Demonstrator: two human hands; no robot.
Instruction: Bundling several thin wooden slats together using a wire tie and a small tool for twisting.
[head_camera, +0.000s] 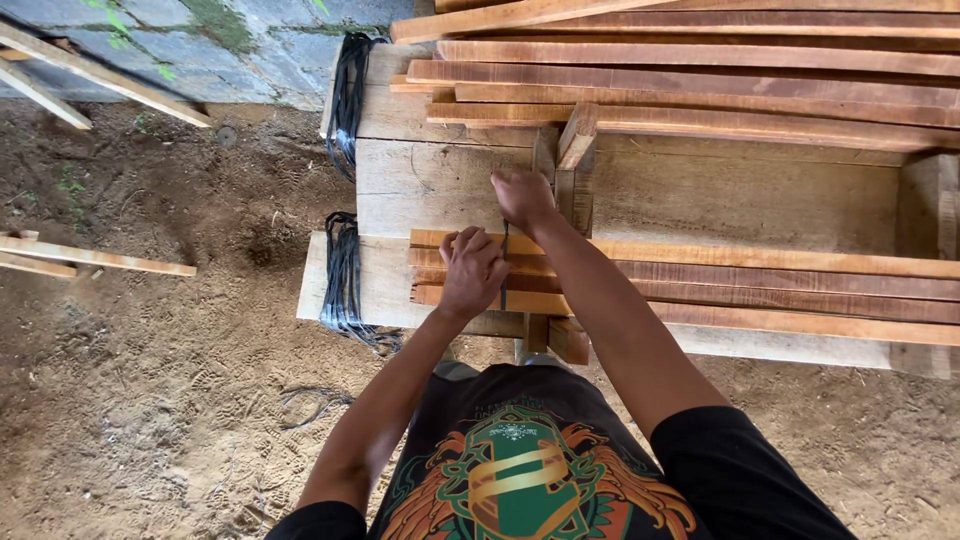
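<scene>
Head camera looks steeply down, close over the wooden bench (430, 190).

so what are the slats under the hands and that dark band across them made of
The slats look like rough-sawn, unfinished reddish-brown wood, with grain and saw marks showing. The dark band across them, gripped by the left hand and right hand, looks like thin flat black strapping, probably plastic; too narrow to be sure.

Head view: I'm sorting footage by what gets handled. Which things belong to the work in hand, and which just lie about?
In hand:
left hand pressing on the near slat bundle
right hand pulling the dark strap
workbench

Lying about:
far slat stack
black strap bunches
loose sticks on the dirt
</scene>
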